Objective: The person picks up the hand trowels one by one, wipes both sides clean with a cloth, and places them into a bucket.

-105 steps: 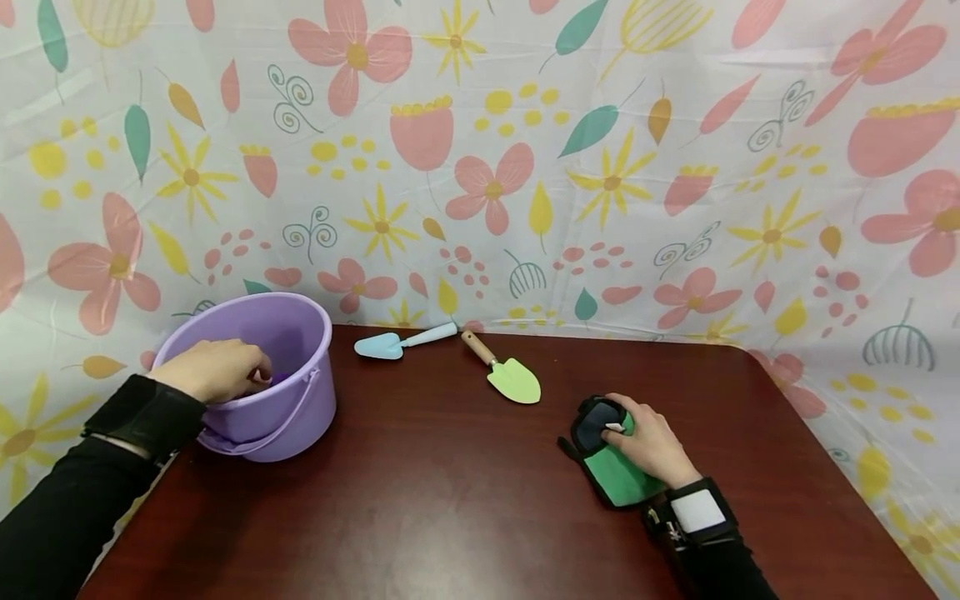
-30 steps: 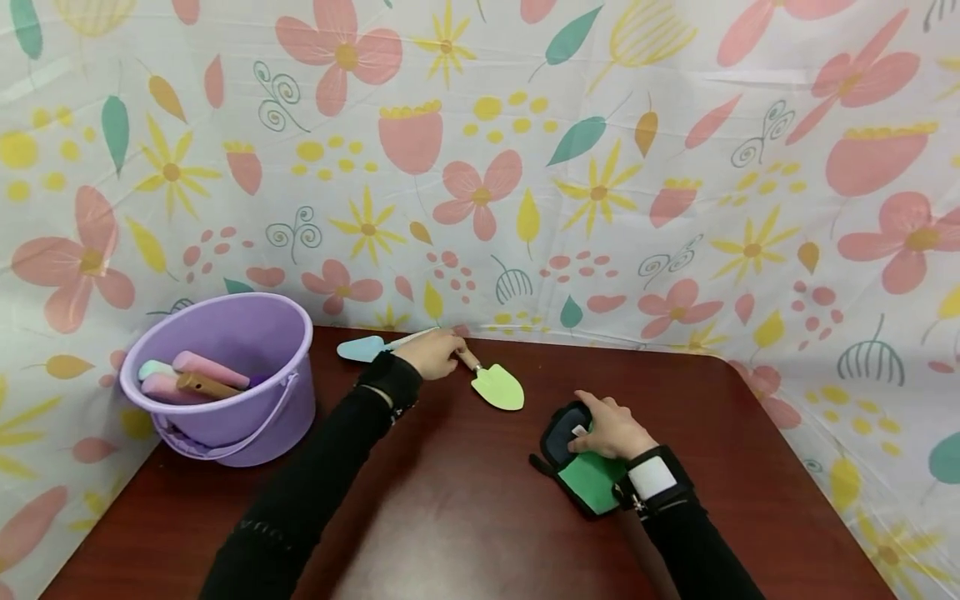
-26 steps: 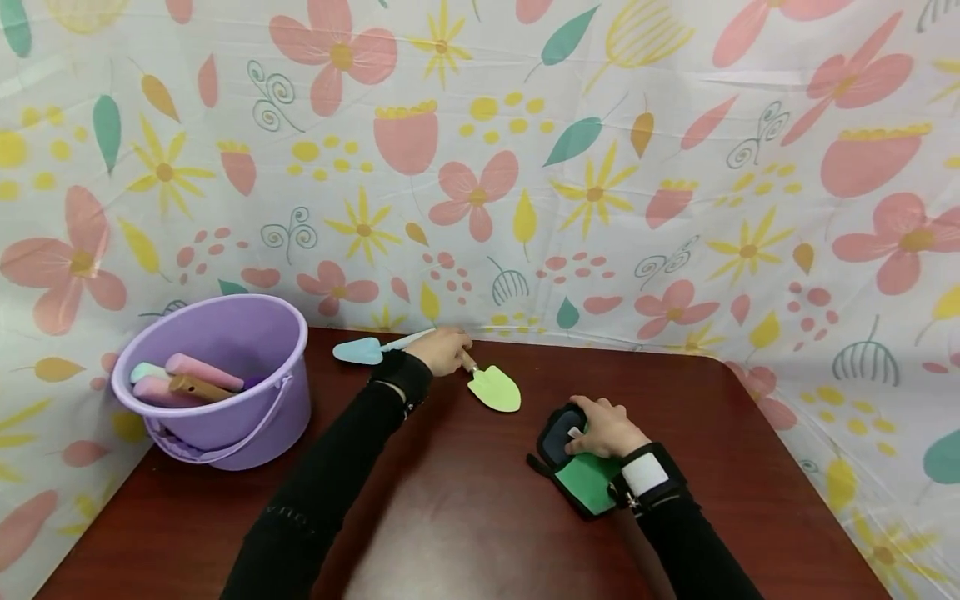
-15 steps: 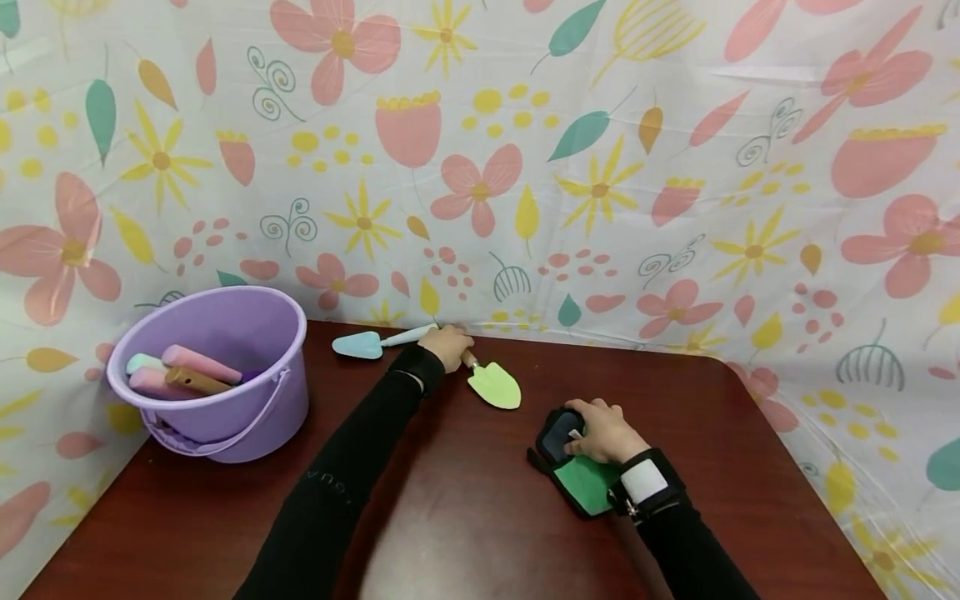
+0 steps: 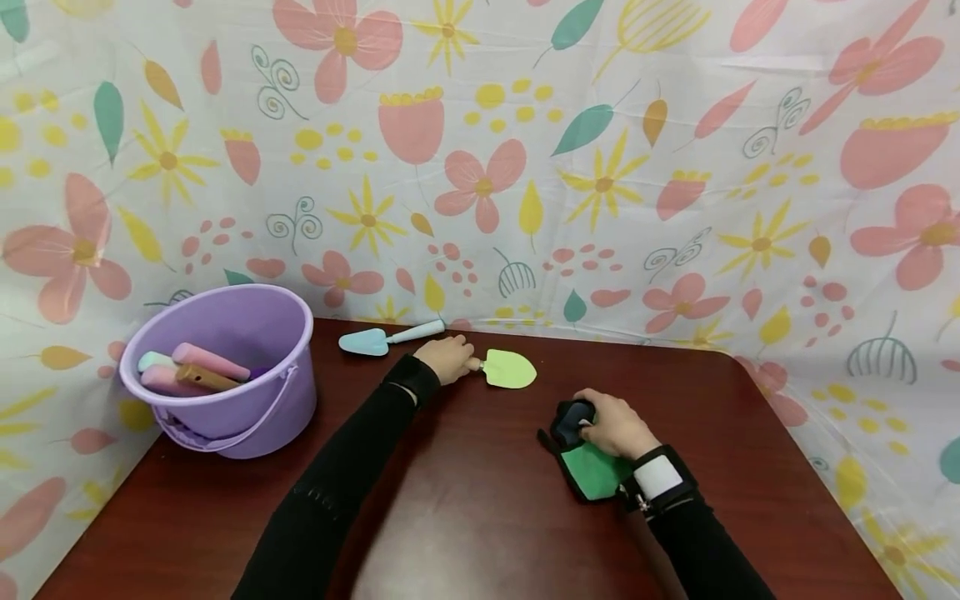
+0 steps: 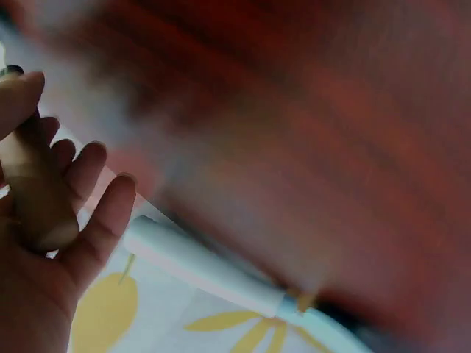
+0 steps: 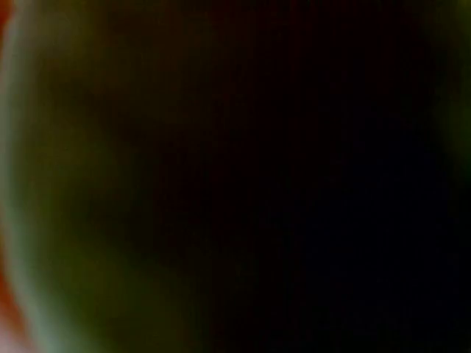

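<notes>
My left hand (image 5: 446,360) holds the wooden handle of a hand trowel with a pale green blade (image 5: 510,369). In the left wrist view, the thumb lies over the brown handle (image 6: 37,184), whose rounded end sits against the palm. Just behind this hand is a light blue trowel (image 5: 365,342) with a pale handle, lying by the back edge. My right hand (image 5: 617,423) grips the upper part of a green and black fabric pouch (image 5: 594,469), thumb on its dark opening. The right wrist view is almost black, with a blurred green patch at left.
A purple bucket (image 5: 300,367) stands at the table's left side, its handle folded down in front. Inside show several pink, mint and brown tool handles (image 5: 210,360). A flowered cloth (image 5: 480,108) hangs right behind the brown table (image 5: 465,517).
The left hand left the bucket and reached the green trowel. Over the last half second the trowel's blade has swung up to point right. The right hand keeps its grip on the pouch.
</notes>
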{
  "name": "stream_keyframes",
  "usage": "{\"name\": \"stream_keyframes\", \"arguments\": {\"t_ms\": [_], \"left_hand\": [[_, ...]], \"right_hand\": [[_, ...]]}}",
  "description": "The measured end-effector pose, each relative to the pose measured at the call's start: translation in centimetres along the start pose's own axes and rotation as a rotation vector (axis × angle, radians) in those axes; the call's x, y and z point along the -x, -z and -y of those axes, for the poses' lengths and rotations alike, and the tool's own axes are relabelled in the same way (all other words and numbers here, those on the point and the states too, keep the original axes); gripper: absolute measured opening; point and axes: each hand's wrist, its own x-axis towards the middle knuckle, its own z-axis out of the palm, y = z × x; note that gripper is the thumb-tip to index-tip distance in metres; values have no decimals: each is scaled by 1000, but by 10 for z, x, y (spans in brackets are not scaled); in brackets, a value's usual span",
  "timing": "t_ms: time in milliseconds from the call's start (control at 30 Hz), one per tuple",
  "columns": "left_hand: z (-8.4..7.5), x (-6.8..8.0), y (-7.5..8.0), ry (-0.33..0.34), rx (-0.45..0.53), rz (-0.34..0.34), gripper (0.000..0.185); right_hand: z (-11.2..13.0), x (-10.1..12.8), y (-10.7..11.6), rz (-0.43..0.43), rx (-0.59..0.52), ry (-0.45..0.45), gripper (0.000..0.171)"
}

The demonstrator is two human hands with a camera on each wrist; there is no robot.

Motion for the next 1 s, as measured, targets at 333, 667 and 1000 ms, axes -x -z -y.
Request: {"name": "stream_keyframes", "arguments": {"t_ms": [333,667,1000], "left_hand": [[-2,40,20,134,312,-107,16],[-20,75,51,185,440,-223,16],[-22,104,77,188,334,-373,11]], "right_hand": [[28,-8,50,-259,-178,78,52],[68,15,81,-442,-287,141,52],[98,30,89,-558,-413,226,55]]}}
